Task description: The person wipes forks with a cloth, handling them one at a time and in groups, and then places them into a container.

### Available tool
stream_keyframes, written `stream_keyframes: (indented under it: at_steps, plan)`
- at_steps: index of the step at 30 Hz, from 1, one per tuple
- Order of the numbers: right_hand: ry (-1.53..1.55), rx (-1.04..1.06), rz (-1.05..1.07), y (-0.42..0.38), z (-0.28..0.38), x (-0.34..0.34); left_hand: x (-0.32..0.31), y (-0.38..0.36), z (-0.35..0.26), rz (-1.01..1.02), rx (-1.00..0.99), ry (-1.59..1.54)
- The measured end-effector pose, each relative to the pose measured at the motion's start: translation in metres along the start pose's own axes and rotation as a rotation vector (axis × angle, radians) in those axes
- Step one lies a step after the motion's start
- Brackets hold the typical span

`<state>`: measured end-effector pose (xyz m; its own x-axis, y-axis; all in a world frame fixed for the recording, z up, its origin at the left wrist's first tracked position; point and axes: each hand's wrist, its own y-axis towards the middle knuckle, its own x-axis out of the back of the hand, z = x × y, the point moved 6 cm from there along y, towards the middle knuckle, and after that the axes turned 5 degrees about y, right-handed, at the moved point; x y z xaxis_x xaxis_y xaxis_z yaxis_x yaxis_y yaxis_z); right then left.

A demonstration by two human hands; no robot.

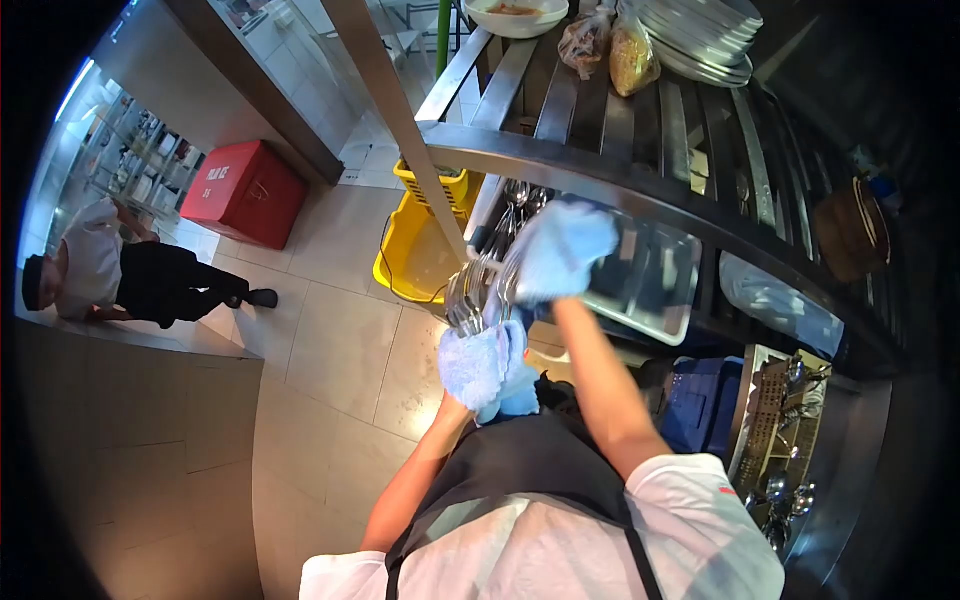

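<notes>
A bunch of metal cutlery (467,296) stands out of a light blue cloth (484,366). The cloth wraps my left hand (462,385), hiding the fingers, and the cutlery is held in it. Just up and to the right, a second part of blue cloth (565,248) covers my right hand (556,285), blurred by motion, beside the tops of the cutlery. Its fingers are hidden too. More spoons and forks (520,205) lie in a tray behind the cloth, under the slatted metal shelf (600,160).
Plates (700,40), bagged food (632,58) and a bowl (515,14) rest on the shelf. A yellow mop bucket (415,245) and red box (245,192) stand on the floor. Another person (140,265) is at far left. Cutlery baskets (775,430) sit at right.
</notes>
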<state>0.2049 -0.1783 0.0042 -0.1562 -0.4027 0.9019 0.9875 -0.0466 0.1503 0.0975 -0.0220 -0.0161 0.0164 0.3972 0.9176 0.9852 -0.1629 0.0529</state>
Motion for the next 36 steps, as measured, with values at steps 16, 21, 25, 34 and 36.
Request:
stream_keyframes:
  at_steps: [16, 21, 25, 34, 36]
  plan:
    - [-0.092, 0.22, -0.129, -0.053, 0.037, -0.009, -0.01, 0.011, -0.003, -0.206, -0.102, -0.313]
    - [0.115, 0.081, -0.089, -0.086, 0.034, -0.01, 0.012, 0.008, -0.005, -0.109, -0.08, -0.057]
    - [0.114, 0.167, 0.008, -0.053, 0.058, 0.028, 0.014, 0.004, -0.013, -0.106, -0.155, -0.127]
    - [-0.093, 0.136, -0.264, -0.057, 0.04, 0.08, 0.004, -0.009, 0.015, 0.081, 0.053, -0.232]
    - [-0.23, 0.009, -0.289, -0.076, 0.053, 0.071, -0.004, 0.0, 0.01, -0.035, -0.184, -0.29]
